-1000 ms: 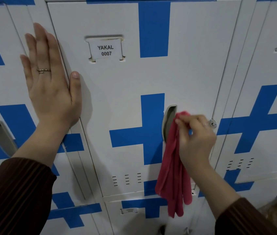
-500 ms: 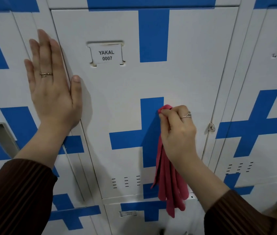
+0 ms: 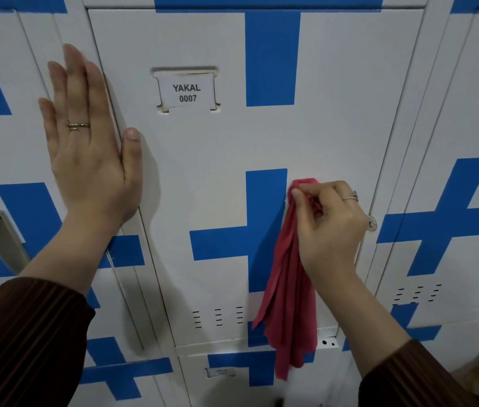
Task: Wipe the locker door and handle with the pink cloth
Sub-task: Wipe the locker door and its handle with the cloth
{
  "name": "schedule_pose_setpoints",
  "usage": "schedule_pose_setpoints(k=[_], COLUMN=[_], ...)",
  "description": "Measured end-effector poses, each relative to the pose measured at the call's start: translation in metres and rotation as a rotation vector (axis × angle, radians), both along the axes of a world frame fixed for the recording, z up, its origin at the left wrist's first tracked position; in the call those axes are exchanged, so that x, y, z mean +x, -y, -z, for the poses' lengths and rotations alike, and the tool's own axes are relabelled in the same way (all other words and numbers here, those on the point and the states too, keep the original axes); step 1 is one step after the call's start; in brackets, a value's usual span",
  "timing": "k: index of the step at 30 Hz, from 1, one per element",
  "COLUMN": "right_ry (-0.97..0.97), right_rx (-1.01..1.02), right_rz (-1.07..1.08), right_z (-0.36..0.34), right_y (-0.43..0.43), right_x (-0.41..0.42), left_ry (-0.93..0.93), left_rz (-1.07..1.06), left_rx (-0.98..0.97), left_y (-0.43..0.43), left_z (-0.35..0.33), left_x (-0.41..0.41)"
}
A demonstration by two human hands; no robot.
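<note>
The pink cloth [image 3: 288, 277] sits right of centre in the frame, bunched at its top in the right hand [image 3: 327, 221] and pressed to the locker door [image 3: 203, 177] where the handle should be; the rest hangs loose down to the door's lower edge. The fingers are closed on the bunch, probably so that a small firm wad can work into the handle recess while the tail stays out of the way. The left hand [image 3: 88, 142] lies open and flat, holding nothing, in the upper left, across the seam between this door and the neighbouring one, most likely to steady the person or keep the door from rattling under the rubbing.

The handle itself is hidden behind the cloth and hand, so I cannot tell how much of it is covered. A small metal lock tab [image 3: 372, 224] peeks out just beside the knuckles. The name label [image 3: 187, 92] reads clearly. The lower locker's label is too small to read.
</note>
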State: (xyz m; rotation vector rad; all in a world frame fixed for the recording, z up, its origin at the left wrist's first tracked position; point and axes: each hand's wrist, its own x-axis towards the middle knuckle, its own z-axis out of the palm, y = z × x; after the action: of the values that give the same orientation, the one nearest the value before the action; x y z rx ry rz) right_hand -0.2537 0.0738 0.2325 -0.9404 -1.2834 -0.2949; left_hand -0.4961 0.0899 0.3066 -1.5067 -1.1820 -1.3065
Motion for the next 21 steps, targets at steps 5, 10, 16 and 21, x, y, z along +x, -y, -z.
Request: schedule_pose_setpoints(k=[5,10,16,21], right_ry=[0.052,0.177,0.013,0.176], right_rx=[0.038,-0.096,0.035,0.041], right_rz=[0.021,0.037,0.04,0.086], right_z=[0.012,0.053,0.014,0.038], right_y=[0.0,0.008,0.001,0.0], right_x=[-0.014,-0.014,-0.012,-0.014], left_ry=[-0.001,-0.005,-0.008,-0.008], left_rz=[0.007,0.001,-0.004,0.0], left_rx=[0.003,0.003,0.008,0.01], left_y=[0.0,0.0,-0.001,-0.002], left_z=[0.0,0.001,0.0,0.0], left_x=[0.0,0.0,0.0,-0.001])
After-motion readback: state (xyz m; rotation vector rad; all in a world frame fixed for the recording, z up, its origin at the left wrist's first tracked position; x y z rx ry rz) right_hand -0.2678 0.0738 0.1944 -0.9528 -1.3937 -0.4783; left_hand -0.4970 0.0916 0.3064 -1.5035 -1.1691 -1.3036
